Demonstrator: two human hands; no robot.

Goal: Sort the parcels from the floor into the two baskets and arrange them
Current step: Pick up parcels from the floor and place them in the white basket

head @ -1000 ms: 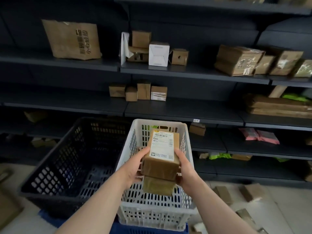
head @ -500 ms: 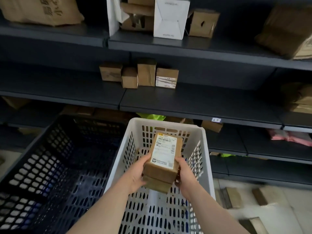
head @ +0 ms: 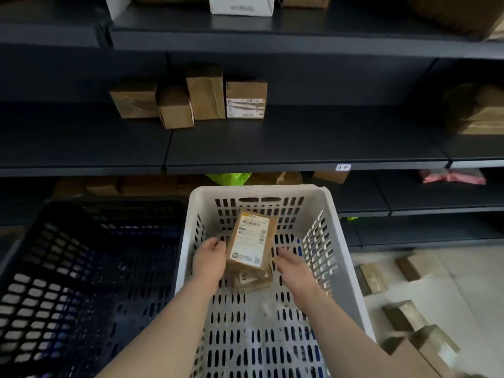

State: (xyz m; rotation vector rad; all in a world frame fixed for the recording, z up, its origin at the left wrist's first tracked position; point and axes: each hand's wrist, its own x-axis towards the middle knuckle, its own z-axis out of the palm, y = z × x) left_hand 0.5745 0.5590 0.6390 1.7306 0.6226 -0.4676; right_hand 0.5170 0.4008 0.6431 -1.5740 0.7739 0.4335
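Note:
Both my hands are down inside the white basket. A brown labelled parcel stands tilted there, its label facing me, on top of a second brown parcel that lies on the basket floor. My left hand holds the upper parcel by its left edge, fingers curled against it. My right hand is just right of the parcels, fingers spread and off them. The dark basket stands to the left, and I see nothing in it.
Dark shelving runs behind the baskets, with small brown boxes on the middle shelf. Several brown parcels lie on the pale floor to the right of the white basket.
Both hands lowered the two stacked parcels into the white basket. The lower parcel now lies on the basket floor, and my right hand has let go. The view has dipped closer.

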